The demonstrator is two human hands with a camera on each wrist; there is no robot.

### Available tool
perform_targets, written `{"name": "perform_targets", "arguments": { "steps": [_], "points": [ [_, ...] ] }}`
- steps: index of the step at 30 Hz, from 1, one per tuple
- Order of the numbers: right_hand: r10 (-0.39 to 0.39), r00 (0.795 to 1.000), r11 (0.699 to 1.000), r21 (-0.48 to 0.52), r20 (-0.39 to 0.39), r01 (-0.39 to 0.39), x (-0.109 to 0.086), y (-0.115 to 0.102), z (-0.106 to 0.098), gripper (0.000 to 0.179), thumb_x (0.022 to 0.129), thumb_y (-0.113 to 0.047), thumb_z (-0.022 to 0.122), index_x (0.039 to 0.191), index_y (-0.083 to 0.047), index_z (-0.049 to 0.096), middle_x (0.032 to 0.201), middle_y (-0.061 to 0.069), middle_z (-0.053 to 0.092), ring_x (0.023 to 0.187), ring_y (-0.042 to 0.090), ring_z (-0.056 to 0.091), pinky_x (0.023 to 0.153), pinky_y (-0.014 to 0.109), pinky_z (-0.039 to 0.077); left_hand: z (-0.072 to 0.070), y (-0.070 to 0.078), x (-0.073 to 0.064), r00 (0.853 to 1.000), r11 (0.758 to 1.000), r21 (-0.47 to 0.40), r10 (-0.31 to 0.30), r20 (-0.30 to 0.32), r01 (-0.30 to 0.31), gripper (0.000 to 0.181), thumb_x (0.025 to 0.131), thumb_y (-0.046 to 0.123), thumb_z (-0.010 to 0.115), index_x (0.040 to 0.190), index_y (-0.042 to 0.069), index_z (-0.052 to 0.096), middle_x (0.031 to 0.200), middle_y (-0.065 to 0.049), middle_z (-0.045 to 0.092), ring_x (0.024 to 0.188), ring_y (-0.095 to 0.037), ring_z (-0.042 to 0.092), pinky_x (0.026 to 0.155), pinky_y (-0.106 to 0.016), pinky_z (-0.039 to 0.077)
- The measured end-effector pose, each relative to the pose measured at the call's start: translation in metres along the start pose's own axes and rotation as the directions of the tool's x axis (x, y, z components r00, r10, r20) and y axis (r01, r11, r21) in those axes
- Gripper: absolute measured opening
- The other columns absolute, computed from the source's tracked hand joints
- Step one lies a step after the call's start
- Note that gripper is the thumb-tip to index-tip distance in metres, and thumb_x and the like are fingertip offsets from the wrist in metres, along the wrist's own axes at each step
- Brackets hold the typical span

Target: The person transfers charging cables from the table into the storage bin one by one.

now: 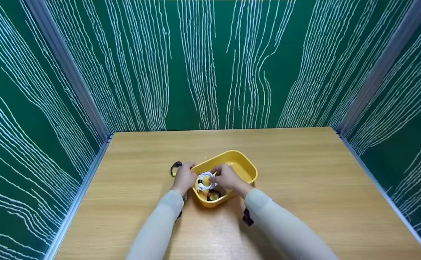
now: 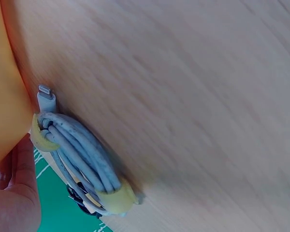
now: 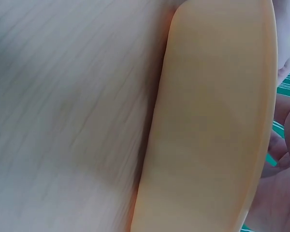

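Observation:
A yellow plastic bin [image 1: 246, 162] sits at an angle on the table. My left hand [image 1: 185, 177] grips its left rim. Over the bin, my right hand [image 1: 228, 177] pinches a coiled white cable [image 1: 202, 186] bound with a black tie. Below that coil, a dark coiled cable [image 1: 214, 195] lies in the bin. In the left wrist view, a pale coiled cable [image 2: 82, 150] with yellow ties and a small flat metal plug rests on the table against the bin's outer side. The bin's wall [image 3: 208, 116] fills much of the right wrist view, partly hiding the right hand.
Beyond the left hand, a black coiled cable [image 1: 176, 167] with a yellow tie lies on the wooden table [image 1: 304, 173]. Green panels [image 1: 224, 90] with white wavy lines stand behind and on both sides, joined by grey metal posts [image 1: 373, 61].

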State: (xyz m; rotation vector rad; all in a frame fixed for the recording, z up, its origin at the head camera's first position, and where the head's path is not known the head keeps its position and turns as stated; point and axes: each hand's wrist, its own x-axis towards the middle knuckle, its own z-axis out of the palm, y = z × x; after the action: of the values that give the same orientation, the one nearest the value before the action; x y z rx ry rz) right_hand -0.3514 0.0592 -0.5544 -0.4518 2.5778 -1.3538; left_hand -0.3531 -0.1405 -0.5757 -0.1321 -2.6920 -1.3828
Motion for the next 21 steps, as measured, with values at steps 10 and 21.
{"name": "perform_targets", "arguments": {
  "steps": [10,21],
  "points": [
    [0.021,1.000,0.999,0.037,0.001,-0.021,0.0010,-0.0025,0.0056,0.014,0.092,-0.007,0.078,0.102,0.003,0.078,0.076,0.001,0.067,0.062,0.009,0.058,0.056,0.020,0.048,0.0009,0.0027,-0.0006,0.996,0.994,-0.059,-0.087,0.024,0.088,0.039,0.079,-0.016,0.054,0.105,0.004,0.076,0.099,-0.013,0.074,0.092,-0.025,0.066,0.087,-0.039,0.058],
    [0.038,0.998,0.999,0.018,-0.050,-0.037,0.0033,-0.0030,0.0090,0.012,0.089,-0.006,0.077,0.098,0.002,0.079,0.077,0.003,0.070,0.065,0.011,0.058,0.058,0.021,0.047,-0.0002,0.0038,0.0008,0.997,0.997,-0.030,-0.075,0.017,0.076,0.040,0.080,-0.016,0.053,0.107,0.002,0.075,0.100,-0.015,0.074,0.094,-0.027,0.066,0.091,-0.043,0.058]
  ]
}}
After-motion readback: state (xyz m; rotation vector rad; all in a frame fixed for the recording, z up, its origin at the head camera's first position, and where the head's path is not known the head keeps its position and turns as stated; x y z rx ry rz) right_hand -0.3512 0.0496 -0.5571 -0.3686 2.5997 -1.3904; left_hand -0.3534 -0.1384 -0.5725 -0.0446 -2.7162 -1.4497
